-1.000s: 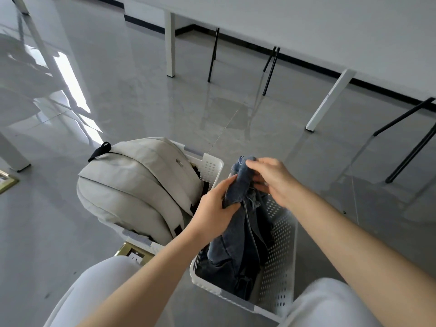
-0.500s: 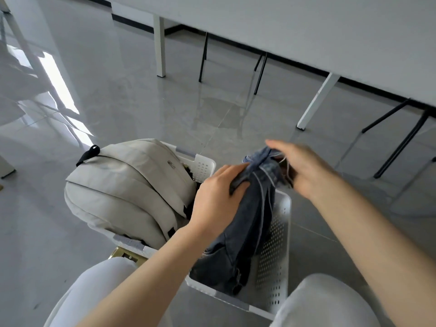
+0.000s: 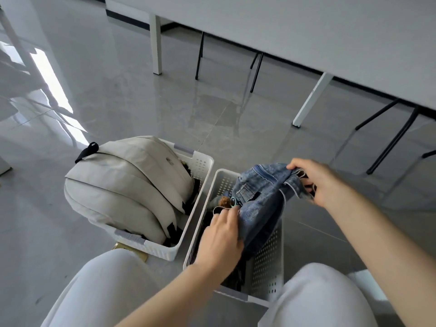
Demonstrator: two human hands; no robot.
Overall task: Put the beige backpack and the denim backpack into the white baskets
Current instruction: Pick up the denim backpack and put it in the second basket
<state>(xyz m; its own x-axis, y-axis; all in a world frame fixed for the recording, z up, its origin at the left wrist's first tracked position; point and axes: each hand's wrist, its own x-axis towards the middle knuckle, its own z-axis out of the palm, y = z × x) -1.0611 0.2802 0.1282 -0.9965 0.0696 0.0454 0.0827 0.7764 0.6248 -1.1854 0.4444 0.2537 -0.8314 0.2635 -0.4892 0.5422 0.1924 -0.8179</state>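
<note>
Denim backpack of soft blue fabric (image 3: 258, 204) is going into the white perforated basket (image 3: 267, 267) at five o'clock, both hands' grip pinching it, right hand (image 3: 317, 181) lifting, left hand (image 3: 220, 239) tucking.

beige backpack (image 3: 122, 185): matt woven cloth, smooth, with black webbing straps
denim backpack (image 3: 259, 197): blue denim, faded and grainy, frayed pale edges
left basket (image 3: 200, 166): white plastic, matt, perforated wall with ribbed sides
right basket (image 3: 269, 263): white plastic, matt, walls punched with small holes
floor (image 3: 141, 102): grey tile, polished, glossy, mirror-like reflections
trousers (image 3: 106, 291): white cloth, soft, matt
charm (image 3: 224, 201): brown, fuzzy
</note>
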